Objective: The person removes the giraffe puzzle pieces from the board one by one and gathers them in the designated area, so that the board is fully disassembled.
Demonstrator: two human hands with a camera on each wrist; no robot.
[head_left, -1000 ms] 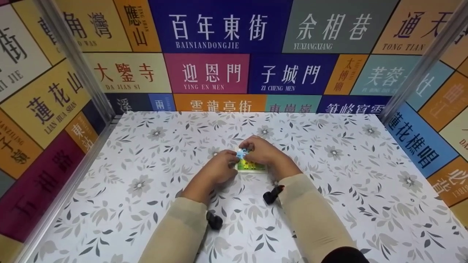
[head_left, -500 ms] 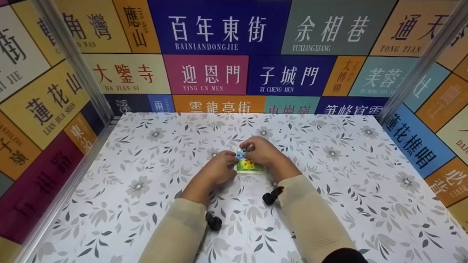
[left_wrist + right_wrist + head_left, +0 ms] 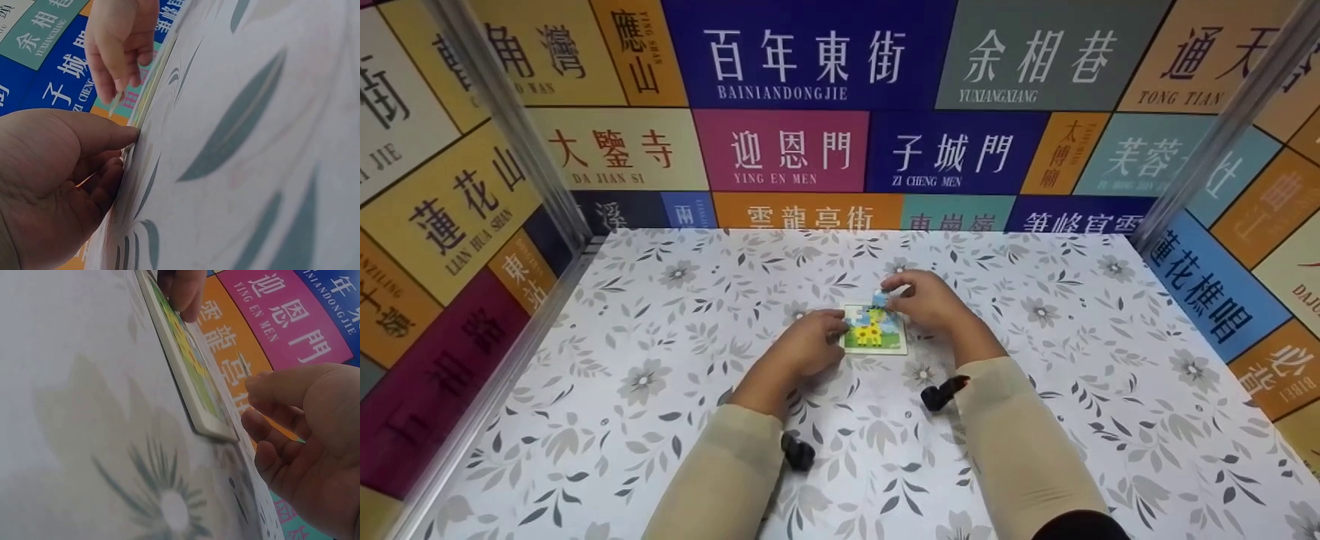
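Floral cloth (image 3: 577,375) spreads below a wall (image 3: 810,60) of coloured signs. Thumb and fingertips of the right hand (image 3: 926,301) pinch 1 blue piece (image 3: 880,300) just clear of the 1 o'clock corner of the board (image 3: 209,429); bent fingers and thumb of the left hand (image 3: 811,343) hold its 9 o'clock edge. It lies flat on the cloth, its yellow giraffe (image 3: 870,334) looking nearly whole; at least the pinched piece seems left, though its gap cannot be made out. Left forearm (image 3: 712,480) slants toward 1 o'clock, right forearm (image 3: 1027,450) toward 11, that hand raised off the cloth.
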